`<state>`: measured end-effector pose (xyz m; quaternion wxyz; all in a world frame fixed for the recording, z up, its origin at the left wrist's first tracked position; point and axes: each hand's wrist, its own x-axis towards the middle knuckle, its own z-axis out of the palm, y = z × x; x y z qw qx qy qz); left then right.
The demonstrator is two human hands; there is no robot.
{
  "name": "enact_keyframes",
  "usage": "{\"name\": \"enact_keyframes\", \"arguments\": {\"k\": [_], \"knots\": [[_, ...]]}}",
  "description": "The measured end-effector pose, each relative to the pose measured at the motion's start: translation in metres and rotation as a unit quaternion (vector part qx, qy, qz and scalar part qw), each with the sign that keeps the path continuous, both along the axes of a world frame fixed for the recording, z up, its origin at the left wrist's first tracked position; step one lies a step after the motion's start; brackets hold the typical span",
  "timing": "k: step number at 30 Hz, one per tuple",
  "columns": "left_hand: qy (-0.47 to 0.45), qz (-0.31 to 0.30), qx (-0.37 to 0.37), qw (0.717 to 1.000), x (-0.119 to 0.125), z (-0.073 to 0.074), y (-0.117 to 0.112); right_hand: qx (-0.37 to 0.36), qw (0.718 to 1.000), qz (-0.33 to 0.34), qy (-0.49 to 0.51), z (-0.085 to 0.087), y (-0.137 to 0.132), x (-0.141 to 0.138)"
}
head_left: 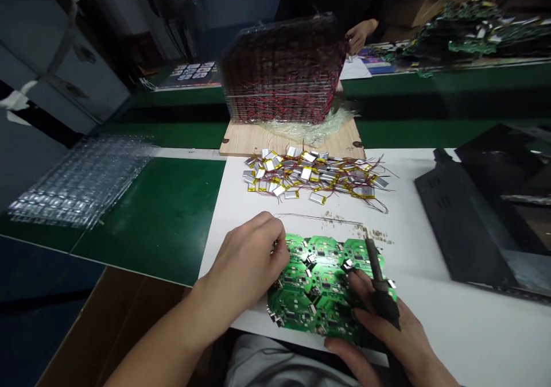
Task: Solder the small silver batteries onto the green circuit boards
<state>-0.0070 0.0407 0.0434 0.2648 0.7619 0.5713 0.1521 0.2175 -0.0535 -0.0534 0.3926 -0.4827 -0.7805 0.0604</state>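
A green panel of joined circuit boards [325, 283] lies on the white work surface in front of me. My left hand [256, 255] is closed over its upper left edge, with fingertips pinched. From beside that hand a thin solder wire [318, 219] runs right, above the panel; the grip itself is hidden. My right hand [387, 329] holds a soldering iron [379, 278], its tip pointing away from me, near the far end of the wire. The fingers and thumb of this hand also rest along the panel's right and lower edge.
Silver battery cells with red wires [305, 174] are heaped beyond the panel. Behind them, a stack of clear trays [284, 77] stands on a wooden board [241, 140], near a co-worker's hand [360, 35]. Clear trays [81, 180] lie left; a black metal housing [465, 215] stands right.
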Motion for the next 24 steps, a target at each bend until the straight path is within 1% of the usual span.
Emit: {"name": "enact_keyframes", "arguments": {"k": [2, 5, 8, 10, 12, 13, 15, 17, 20, 22, 24], "knots": [[-0.019, -0.006, 0.001, 1.0, -0.002, -0.002, 0.001, 0.022, 1.0, -0.01, 0.009, 0.001, 0.004, -0.004], [-0.063, -0.021, -0.004, 0.998, -0.005, -0.006, 0.003, 0.046, 0.999, -0.012, -0.011, 0.004, 0.007, -0.008], [-0.113, -0.03, -0.018, 0.993, -0.011, -0.008, 0.006, 0.037, 0.998, -0.017, -0.043, 0.007, 0.007, -0.007], [-0.136, -0.047, -0.038, 0.989, -0.018, -0.005, 0.011, 0.029, 0.998, -0.011, -0.051, 0.007, 0.006, -0.005], [-0.145, -0.08, -0.093, 0.982, -0.025, 0.0, 0.023, 0.022, 0.998, -0.006, -0.056, 0.008, 0.006, -0.004], [-0.135, -0.092, -0.12, 0.979, -0.027, 0.003, 0.031, 0.018, 0.998, -0.007, -0.059, 0.008, 0.005, -0.004], [-0.09, -0.084, -0.144, 0.982, -0.028, 0.004, 0.051, 0.01, 0.998, -0.015, -0.063, 0.008, 0.005, -0.005], [-0.028, -0.023, -0.064, 0.997, -0.02, -0.001, 0.074, 0.013, 0.998, -0.021, -0.053, 0.008, 0.006, -0.005], [0.02, 0.041, 0.005, 0.999, 0.0, -0.017, 0.104, 0.021, 0.999, -0.018, -0.025, 0.005, 0.006, -0.005], [0.042, 0.066, 0.035, 0.996, 0.012, -0.028, 0.116, 0.015, 1.0, -0.018, -0.009, 0.003, 0.006, -0.004], [0.049, 0.074, 0.052, 0.995, 0.017, -0.035, 0.121, 0.004, 1.0, -0.022, 0.009, 0.001, 0.005, -0.006]]}}
